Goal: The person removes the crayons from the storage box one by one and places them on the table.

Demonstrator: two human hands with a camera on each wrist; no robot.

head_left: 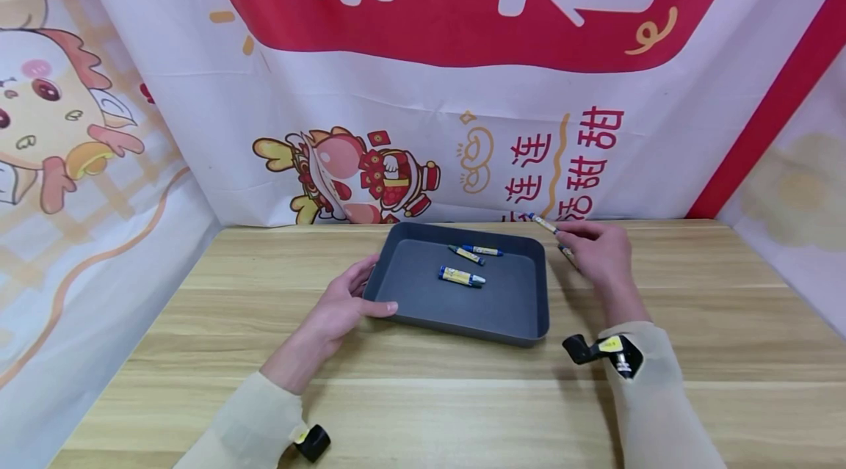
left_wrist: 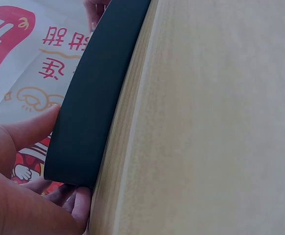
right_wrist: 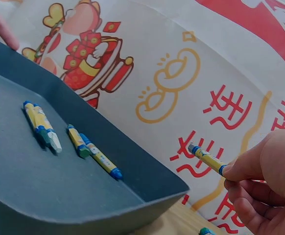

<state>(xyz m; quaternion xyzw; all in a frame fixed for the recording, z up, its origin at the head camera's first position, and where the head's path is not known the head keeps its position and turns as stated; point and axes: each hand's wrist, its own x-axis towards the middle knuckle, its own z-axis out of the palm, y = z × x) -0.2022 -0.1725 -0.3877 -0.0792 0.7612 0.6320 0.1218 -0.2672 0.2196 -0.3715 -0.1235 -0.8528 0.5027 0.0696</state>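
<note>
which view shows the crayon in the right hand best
The right wrist view: the crayon appears largest there, its yellow wrapper and blue band visible, pinched by the right hand. The head view shows it too, but small. The left wrist view catches only part of that hand, and the crayon can't be clearly made out.

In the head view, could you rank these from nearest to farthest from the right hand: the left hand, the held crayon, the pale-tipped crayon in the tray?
1. Held crayon: pinched in the right hand.
2. Pale-tipped crayon: inside the tray, left of that hand.
3. Left hand: gripping the tray's left side.
</note>
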